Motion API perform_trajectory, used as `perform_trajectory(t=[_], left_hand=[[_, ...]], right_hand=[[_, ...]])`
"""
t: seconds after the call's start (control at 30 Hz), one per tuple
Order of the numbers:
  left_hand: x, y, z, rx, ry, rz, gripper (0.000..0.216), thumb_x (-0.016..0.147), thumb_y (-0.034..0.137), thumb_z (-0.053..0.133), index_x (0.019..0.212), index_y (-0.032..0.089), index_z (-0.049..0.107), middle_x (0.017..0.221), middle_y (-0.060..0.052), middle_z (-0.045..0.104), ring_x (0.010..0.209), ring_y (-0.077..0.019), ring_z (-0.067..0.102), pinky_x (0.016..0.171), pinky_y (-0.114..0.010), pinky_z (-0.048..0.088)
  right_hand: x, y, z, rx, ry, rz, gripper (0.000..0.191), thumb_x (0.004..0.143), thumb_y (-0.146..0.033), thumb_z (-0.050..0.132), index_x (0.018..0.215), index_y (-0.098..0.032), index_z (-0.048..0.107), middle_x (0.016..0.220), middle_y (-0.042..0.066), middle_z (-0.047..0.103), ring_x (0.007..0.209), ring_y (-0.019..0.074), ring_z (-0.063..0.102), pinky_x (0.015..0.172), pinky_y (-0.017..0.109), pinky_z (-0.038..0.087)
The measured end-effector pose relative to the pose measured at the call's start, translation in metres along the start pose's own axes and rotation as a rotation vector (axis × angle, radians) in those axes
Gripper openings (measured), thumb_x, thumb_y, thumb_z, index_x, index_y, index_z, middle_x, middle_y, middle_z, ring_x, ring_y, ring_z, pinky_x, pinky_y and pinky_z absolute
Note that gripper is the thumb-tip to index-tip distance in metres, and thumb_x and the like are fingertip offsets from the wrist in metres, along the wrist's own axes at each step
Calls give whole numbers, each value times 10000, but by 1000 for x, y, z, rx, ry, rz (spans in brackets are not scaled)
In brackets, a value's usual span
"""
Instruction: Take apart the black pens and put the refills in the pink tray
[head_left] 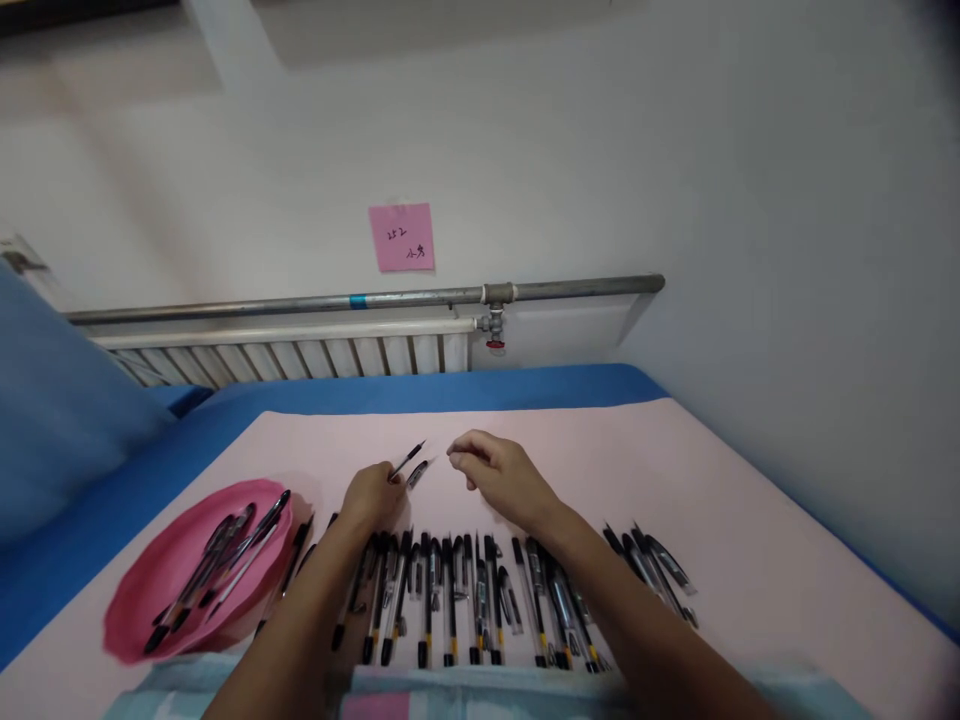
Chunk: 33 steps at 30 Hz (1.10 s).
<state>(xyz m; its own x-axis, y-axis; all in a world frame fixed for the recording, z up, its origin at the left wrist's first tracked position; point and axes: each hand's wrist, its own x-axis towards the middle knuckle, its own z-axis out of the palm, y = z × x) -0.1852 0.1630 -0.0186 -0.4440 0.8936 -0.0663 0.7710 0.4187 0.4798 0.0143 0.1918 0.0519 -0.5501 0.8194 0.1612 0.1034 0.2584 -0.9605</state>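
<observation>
My left hand (373, 493) is closed on a pen (409, 458), whose dark pointed tip angles up and to the right. Just beside those fingers is a clear and black pen cap (418, 474); I cannot tell whether they touch it. To the right, apart from the pen, my right hand (499, 470) is held above the pink sheet (600, 455) with its fingers curled together. What its fingertips hold, if anything, is too small to make out. Below both hands lies a row of black and clear pens (448, 600) with loose caps among them, partly hidden by my forearms.
A pink plate (135, 590) at the left holds several pens. More pens and a cap (670, 562) lie right of my right forearm. Behind the blue table edge (525, 385) are a radiator (337, 357), a metal pipe (585, 289) and a wall with a pink note (402, 238).
</observation>
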Motion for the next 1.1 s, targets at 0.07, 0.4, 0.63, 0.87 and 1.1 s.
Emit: perform_trajectory(t=[0.07, 0.4, 0.63, 0.87, 1.1], left_hand=[[1, -1, 0, -17, 2, -17, 104, 639, 228, 562, 546, 192, 534, 646, -74, 636, 730, -217, 586, 614, -255, 355], [-49, 18, -28, -512, -115, 29, 301, 779, 447, 428, 755, 162, 520, 471, 79, 351, 352, -47, 246, 377, -188, 234], [-82, 37, -40, -1583, -429, -38, 295, 604, 258, 722, 719, 127, 485, 609, 55, 483, 355, 34, 153, 307, -110, 103], [-78, 35, -26, -1714, -493, -116, 302, 596, 208, 734, 717, 121, 471, 594, 57, 478, 347, 40, 171, 290, -88, 109], [-84, 36, -19, -1467, -378, -56, 340, 755, 489, 526, 859, 168, 489, 618, 55, 464, 349, 12, 166, 304, -118, 85]], right_hand=[[0, -1, 0, -6, -14, -11, 96, 736, -237, 510, 723, -185, 589, 657, -16, 565, 540, 96, 486, 541, 228, 398], [-6, 2, 16, -52, -37, -98, 123, 756, -224, 517, 786, -189, 631, 712, 7, 605, 600, 116, 529, 571, 237, 422], [-13, 1, 31, 76, -133, -217, 233, 774, -233, 511, 961, -200, 647, 873, 35, 602, 608, 95, 533, 585, 236, 457], [-12, 5, 33, 141, -91, -182, 123, 715, -204, 569, 796, -178, 657, 762, 14, 596, 640, 111, 552, 604, 242, 443], [-2, 14, 29, 341, 29, -5, 94, 704, -251, 584, 699, -160, 564, 509, -43, 519, 463, 79, 468, 451, 200, 371]])
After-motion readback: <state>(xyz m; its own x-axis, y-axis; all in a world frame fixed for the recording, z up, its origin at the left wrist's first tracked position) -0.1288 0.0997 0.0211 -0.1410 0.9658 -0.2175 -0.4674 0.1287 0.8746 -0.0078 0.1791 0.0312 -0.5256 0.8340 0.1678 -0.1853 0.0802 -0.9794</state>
